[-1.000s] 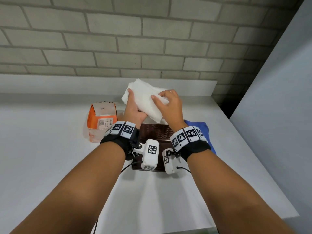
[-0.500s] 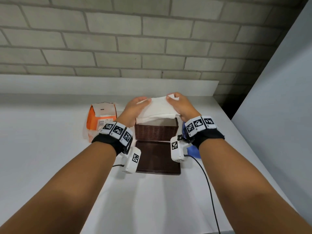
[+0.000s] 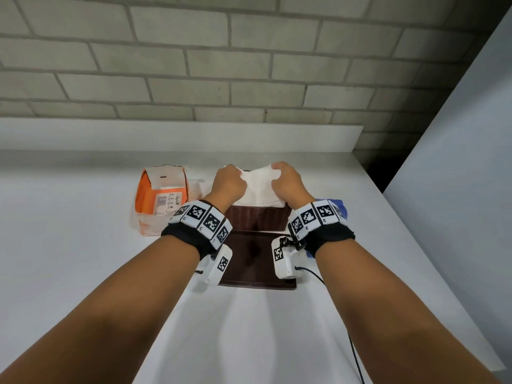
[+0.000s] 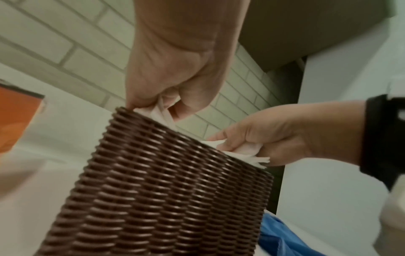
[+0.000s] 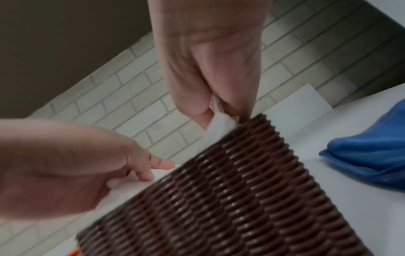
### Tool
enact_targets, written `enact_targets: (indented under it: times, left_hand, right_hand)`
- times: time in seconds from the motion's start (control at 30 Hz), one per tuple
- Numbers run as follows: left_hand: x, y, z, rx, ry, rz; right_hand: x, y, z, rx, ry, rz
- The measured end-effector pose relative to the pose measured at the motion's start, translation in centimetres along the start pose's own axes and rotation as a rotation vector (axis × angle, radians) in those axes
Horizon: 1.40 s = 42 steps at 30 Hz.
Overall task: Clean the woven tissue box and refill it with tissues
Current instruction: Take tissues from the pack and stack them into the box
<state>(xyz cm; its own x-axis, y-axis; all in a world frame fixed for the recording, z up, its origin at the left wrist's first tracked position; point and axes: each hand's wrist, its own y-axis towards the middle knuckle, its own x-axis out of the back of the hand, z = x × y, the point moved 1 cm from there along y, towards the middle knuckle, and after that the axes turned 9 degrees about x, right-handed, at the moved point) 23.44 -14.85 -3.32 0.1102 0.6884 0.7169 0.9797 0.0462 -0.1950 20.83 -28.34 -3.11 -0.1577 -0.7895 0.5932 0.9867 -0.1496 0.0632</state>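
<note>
Both hands pinch the tissues (image 3: 259, 187), left hand (image 3: 228, 184) and right hand (image 3: 286, 184) at opposite ends of the stack's long axis, directly above the open box (image 3: 256, 221) on the bench (image 3: 83, 273).

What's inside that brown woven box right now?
A white tissue stack fills the woven box, gripped by the left hand and right hand. Anything beneath is hidden.

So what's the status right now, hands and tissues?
Left hand and right hand grip the tissues. Stack partly in the woven box. Nothing in the way.
</note>
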Motion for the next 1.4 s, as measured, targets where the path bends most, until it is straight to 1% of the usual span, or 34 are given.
enact_targets:
  times: [0.13, 0.3, 0.37, 0.43, 0.47, 0.53, 0.6, 0.7, 0.83, 0.93, 1.0, 1.03, 1.1, 1.23, 1.33, 1.4]
  left_hand:
    - [-0.5, -0.1, -0.1, 0.01, 0.198, 0.022]
    - [-1.0, -0.3, 0.1, -0.044, 0.397, -0.001]
    - [-1.2, -0.6, -0.1, -0.065, 0.46, -0.013]
    - [-1.1, -1.0, -0.3, -0.084, 0.525, -0.027]
    - [-1.0, -1.0, -0.4, -0.107, 0.554, -0.033]
    - [-0.7, -0.8, -0.4, -0.174, 0.579, -0.04]
    - [-0.4, -0.6, -0.2, -0.24, 0.549, -0.027]
    - [-0.1, -0.2, 0.2, -0.278, 0.509, 0.05]
    - [0.8, 0.0, 0.7, -0.222, 0.47, 0.18]
    - [1.7, 0.3, 0.7, -0.198, 0.557, 0.254]
    - [2.1, 0.7, 0.9, -0.185, 0.597, 0.288]
    - [2.2, 0.8, 1.0, -0.175, 0.607, 0.301]
    - [2.2, 0.9, 1.1, -0.165, 0.627, 0.313]
    - [2.2, 1.0, 1.1, -0.117, 0.66, 0.336]
    - [2.3, 0.9, 1.0, -0.083, 0.682, 0.306]
    - [2.2, 0.8, 1.1, -0.073, 0.709, 0.273]
  right_hand:
    - [-0.8, -0.3, 0.0, 0.038, -0.176, 0.034]
    - [-1.8, -0.5, 0.4, 0.073, -0.43, 0.114]
    - [-1.6, -0.6, 0.5, 0.126, -0.585, 0.103]
    - [-1.0, -0.4, 0.8, 0.22, -0.733, 0.08]
    - [-0.8, -0.3, 1.0, 0.265, -0.749, 0.096]
    - [-0.6, -0.2, 1.3, 0.313, -0.69, 0.213]
    - [-0.8, -0.1, 1.4, 0.292, -0.637, 0.32]
    - [-0.8, 0.2, 1.4, 0.251, -0.673, 0.387]
    - [0.1, 0.6, 1.6, 0.19, -0.745, 0.539]
    - [0.5, 1.4, 1.9, 0.144, -0.775, 0.608]
    - [0.8, 1.6, 2.4, 0.126, -0.844, 0.638]
    - [0.9, 1.6, 2.5, 0.13, -0.899, 0.633]
    - [0.8, 1.5, 2.2, 0.172, -0.965, 0.574]
    - [0.1, 1.0, 1.1, 0.2, -0.977, 0.493]
    - [0.1, 1.0, 0.7, 0.228, -1.008, 0.44]
    - [0.3, 0.7, 0.5, 0.23, -1.069, 0.416]
